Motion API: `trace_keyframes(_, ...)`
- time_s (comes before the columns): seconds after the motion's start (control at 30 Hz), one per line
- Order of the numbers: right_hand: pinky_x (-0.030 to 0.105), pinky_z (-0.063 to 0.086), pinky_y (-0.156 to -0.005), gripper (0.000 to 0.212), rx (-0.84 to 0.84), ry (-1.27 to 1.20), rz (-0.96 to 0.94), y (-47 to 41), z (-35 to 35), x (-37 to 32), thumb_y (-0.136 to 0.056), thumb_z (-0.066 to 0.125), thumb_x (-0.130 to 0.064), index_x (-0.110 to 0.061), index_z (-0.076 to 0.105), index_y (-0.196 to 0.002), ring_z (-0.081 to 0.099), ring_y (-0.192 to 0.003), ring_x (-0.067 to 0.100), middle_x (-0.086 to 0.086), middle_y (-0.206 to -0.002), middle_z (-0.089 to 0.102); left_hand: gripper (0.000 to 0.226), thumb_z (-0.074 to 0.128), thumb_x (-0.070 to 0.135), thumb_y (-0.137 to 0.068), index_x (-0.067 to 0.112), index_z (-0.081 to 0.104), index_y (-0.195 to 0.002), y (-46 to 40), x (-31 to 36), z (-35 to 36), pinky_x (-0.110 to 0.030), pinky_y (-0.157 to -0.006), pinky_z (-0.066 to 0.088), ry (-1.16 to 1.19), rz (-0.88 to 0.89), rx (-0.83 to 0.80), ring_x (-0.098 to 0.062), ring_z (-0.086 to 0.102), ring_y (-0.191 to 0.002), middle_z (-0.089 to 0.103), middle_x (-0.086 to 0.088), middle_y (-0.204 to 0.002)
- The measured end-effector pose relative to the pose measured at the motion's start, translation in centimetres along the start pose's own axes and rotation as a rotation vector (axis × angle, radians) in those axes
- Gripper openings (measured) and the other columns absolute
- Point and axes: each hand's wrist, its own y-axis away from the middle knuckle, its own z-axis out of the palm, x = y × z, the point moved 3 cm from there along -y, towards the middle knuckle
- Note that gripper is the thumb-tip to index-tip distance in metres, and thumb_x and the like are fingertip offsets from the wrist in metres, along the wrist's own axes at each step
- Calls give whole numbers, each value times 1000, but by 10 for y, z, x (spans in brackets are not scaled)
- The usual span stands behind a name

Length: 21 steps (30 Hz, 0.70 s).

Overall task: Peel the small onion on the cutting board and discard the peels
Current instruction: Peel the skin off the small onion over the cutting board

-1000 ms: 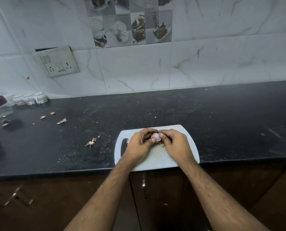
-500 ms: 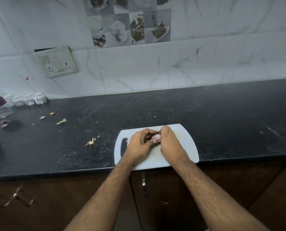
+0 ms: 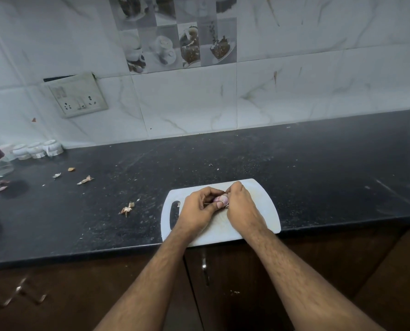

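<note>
Left hand (image 3: 199,209) and right hand (image 3: 241,206) both pinch small onion (image 3: 220,199) over cutting board (image 3: 263,199); peel scraps (image 3: 126,209) on table (image 3: 294,168).

No legible text, label, brand, number or sign is found anywhere in the view. The switch plate (image 3: 76,95) on the wall at 10 o'clock bears only sockets and switches, with no readable marking. The decorative tiles (image 3: 180,37) at 12 o'clock carry pictures of cups and desserts, without lettering. The cutting board (image 3: 266,201) and the small jars (image 3: 36,149) at 9 o'clock are seen unmarked.
</note>
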Motion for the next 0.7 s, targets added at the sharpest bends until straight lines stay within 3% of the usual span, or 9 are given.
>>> trace_keyframes(0.17,33,43,-78,15,30,-17,16,-2,0,3,-101,53,-29,-18,42,-102,50,-101,17,-3,-105,49,20,76,9,-93,11,74,-113,0,0,-1,-23,-97,56,-12,13,5,-11,76,-107,82,0,-108)
trace_keyframes(0.4,33,44,-78,11,3,-79,70,-8,-3,8,-97,57,-20,-18,48,-103,56,-104,22,0,-109,56,23,71,0,-94,12,73,-114,4,-1,-7,-30,-104,53,92,48,65,-15,72,-117,78,1,-120)
trace_keyframes(0.5,34,50,-83,11,40,-133,96,-8,-6,13,-97,54,-12,-14,57,-107,60,-102,20,-1,-109,60,25,73,5,-94,13,72,-117,3,-2,-12,-35,-107,52,180,44,118,-17,69,-122,76,1,-124)
trace_keyframes(0.6,33,53,-87,33,49,-125,54,-6,-5,13,-94,47,2,-17,67,-111,63,-102,19,-1,-110,63,25,74,7,-94,13,71,-118,1,-2,-11,-34,-108,52,186,20,139,-16,70,-120,77,1,-123)
trace_keyframes(0.7,31,50,-99,40,40,-218,11,-4,-6,11,-99,44,-3,-16,67,-128,63,-114,16,0,-122,68,23,76,11,-94,14,70,-116,1,-2,-9,-31,-102,54,164,16,126,-16,72,-114,77,1,-117)
